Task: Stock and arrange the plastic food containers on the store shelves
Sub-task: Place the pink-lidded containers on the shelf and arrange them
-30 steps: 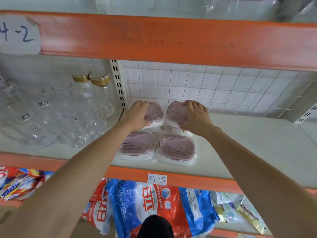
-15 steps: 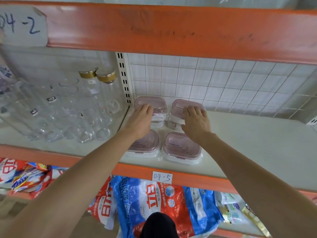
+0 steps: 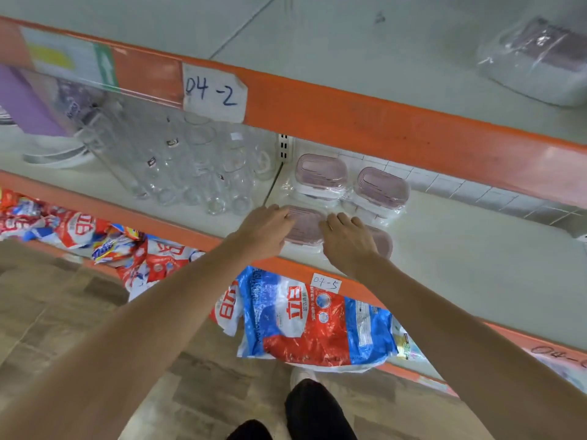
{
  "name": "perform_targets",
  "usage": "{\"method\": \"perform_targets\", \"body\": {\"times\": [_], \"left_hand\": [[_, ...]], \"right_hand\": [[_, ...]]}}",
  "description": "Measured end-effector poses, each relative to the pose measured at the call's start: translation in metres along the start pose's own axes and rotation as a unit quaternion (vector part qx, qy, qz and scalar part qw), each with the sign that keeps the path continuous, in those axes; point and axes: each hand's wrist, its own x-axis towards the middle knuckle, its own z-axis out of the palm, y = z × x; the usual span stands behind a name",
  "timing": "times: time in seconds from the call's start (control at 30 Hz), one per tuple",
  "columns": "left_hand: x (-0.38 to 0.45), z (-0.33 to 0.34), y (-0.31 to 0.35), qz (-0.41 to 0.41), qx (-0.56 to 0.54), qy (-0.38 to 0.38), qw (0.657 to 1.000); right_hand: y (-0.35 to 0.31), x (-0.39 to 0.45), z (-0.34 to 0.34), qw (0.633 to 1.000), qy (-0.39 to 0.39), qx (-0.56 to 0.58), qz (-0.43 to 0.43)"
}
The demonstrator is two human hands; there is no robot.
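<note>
L hand (image 3: 266, 228) lay on the front-left container (image 3: 306, 228), fingers (image 3: 287, 214) bent down over its near-left edge; I couldn't tell if they really gripped it. R hand (image 3: 347, 238) sat over the front-right container (image 3: 382, 244), fingers fairly straight and close together, resting on the lid, which it mostly hid. Both containers were low rounded rectangles w/ ribbed mauve lids over clear bases, sitting side by side at the front edge of the middle shelf (image 3: 460, 265). Behind them stood two taller stacks of the same type, back-left stack (image 3: 320, 173) and back-right stack (image 3: 382, 187), each in crinkly clear film, against the white tiled back wall. Left of the group, past the slotted upright, was a cluster of clear glass jars (image 3: 197, 173), smooth and cylindrical. Upper shelf held another film-wrapped container (image 3: 540, 63) at far right. Orange steel beams edged the shelves; paper tag "04-2" (image 3: 214, 92) was on the upper one, "04-5" (image 3: 325, 282) on the lower. Glossy red-blue detergent bags (image 3: 305, 325) lay below.
</note>
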Motion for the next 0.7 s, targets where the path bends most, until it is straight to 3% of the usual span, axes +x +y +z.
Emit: {"method": "perform_targets", "body": {"times": [0.3,0.47,0.7], "left_hand": [[-0.096,-0.073,-0.014,-0.005,-0.009,-0.042,0.999],[-0.124,-0.12,-0.006,-0.022,0.025,-0.023,0.999],[-0.121,-0.19,0.027,0.08,0.012,0.08,0.993]], "right_hand": [[-0.047,-0.044,-0.081,0.996,-0.044,0.048,-0.062],[-0.054,-0.08,-0.133,0.997,-0.007,0.062,-0.047],[-0.028,-0.135,-0.201,0.995,0.046,0.088,0.017]]}}
